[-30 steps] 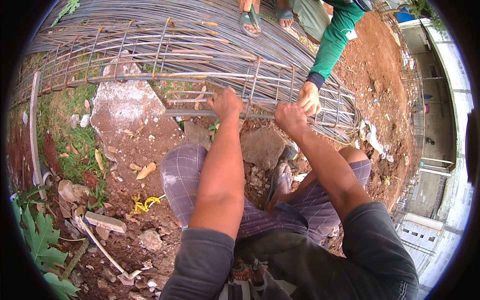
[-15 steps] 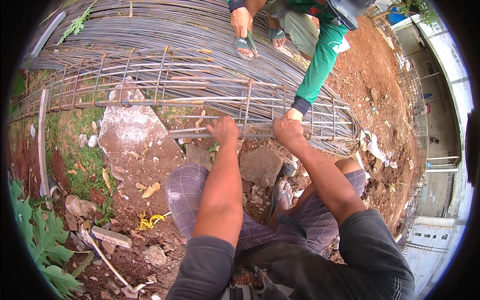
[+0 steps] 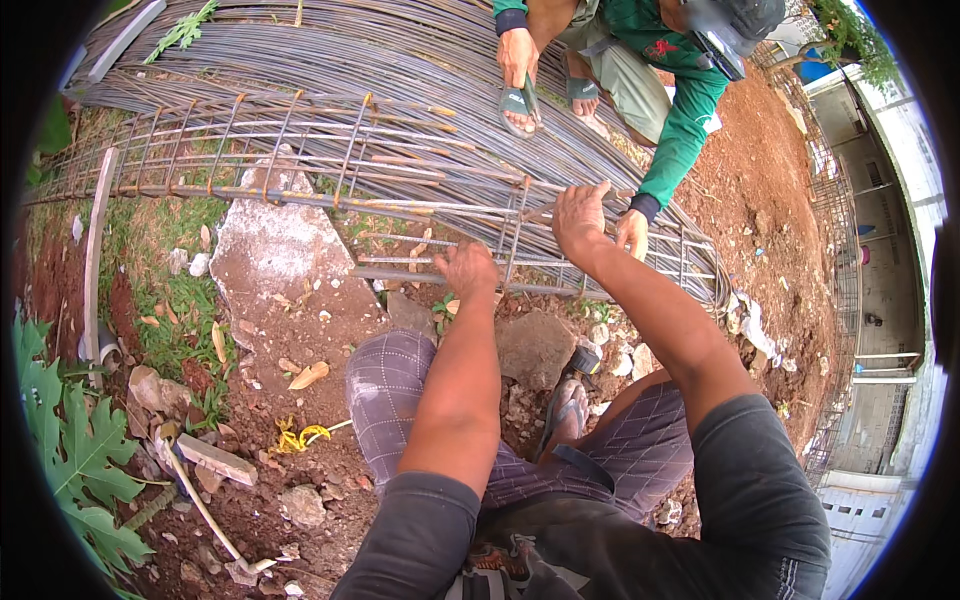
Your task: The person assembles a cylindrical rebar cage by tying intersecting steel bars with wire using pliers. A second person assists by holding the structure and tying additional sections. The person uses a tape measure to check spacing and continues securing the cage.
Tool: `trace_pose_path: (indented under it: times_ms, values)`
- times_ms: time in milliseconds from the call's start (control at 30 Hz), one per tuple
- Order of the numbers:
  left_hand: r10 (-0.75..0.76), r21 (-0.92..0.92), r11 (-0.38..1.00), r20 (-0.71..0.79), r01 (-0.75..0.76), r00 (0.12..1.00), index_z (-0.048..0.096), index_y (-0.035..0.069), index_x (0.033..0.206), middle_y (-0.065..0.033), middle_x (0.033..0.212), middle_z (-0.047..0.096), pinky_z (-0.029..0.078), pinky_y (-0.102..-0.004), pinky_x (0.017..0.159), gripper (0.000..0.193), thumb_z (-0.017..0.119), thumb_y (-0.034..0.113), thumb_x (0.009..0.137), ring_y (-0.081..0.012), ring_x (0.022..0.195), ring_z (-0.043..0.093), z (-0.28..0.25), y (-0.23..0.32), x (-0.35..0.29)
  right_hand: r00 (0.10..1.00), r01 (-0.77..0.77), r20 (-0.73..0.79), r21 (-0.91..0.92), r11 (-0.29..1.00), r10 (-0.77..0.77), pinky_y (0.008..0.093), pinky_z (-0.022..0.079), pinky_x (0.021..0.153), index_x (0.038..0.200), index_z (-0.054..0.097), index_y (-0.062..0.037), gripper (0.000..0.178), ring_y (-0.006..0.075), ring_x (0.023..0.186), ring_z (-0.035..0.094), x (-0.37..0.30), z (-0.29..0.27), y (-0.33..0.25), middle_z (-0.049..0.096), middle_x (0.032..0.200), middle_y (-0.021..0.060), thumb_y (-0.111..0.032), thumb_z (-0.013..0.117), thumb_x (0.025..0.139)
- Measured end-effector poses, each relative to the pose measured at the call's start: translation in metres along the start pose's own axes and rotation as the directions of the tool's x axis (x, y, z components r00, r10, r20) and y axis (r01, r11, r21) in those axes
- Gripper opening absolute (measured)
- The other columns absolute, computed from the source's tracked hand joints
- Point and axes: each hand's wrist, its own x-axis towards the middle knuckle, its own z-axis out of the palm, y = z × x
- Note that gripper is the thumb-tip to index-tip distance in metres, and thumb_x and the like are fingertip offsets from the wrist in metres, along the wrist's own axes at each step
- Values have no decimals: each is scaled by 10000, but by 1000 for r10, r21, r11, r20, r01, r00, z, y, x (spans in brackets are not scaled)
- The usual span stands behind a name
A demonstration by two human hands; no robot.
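Head view, left hand: The left hand [image 3: 468, 272] was clenched around a lower long bar of the rebar cage [image 3: 300, 160], near the cage's right end.
Head view, right hand: The right hand [image 3: 578, 215] rested on an upper bar beside an upright stirrup [image 3: 520, 235], fingers curled over the steel; whether it gripped firmly could not be told.
Head view, cage position: The rebar cage lay on its side across red soil, in front of a pile of loose rebar [image 3: 400, 60].
Head view, co-worker: A second person in a green sleeve [image 3: 680, 135] had a hand [image 3: 632, 232] on the same cage, just beside the right hand.
Head view, surroundings: A concrete slab [image 3: 265, 250] lay under the cage; a yellow scrap [image 3: 295, 437] lay on the soil near the person's knee.
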Motion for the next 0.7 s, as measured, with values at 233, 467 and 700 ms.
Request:
trace_pose_path:
  times_ms: [233,467,700]
  values:
    - [-29,-65,997,51,32,998,709,144,1002,-52,1110,644,221,-446,1046,173,591,147,875,-209,1129,522,-9,1,0,1000,5,28,23,1000,-6,669,273,1020,1324,472,15,532,395,1194,482,6,-9,2,514,1262,198,-279,560,890]
    - [-7,-44,999,53,9,999,710,128,986,-70,1077,656,211,-455,1054,176,596,132,852,-225,1111,530,-9,1,0,994,31,-105,-95,995,-40,611,367,966,1333,453,4,549,349,1070,538,8,-15,-9,550,1175,162,-234,598,860]
    - [-16,-81,997,19,18,1000,709,128,898,-52,1048,648,188,-437,1072,93,670,124,814,-220,1081,530,-3,-2,3,990,-111,124,431,896,63,510,500,810,1084,664,-17,274,322,1086,612,17,0,-1,651,1124,175,-195,565,901]
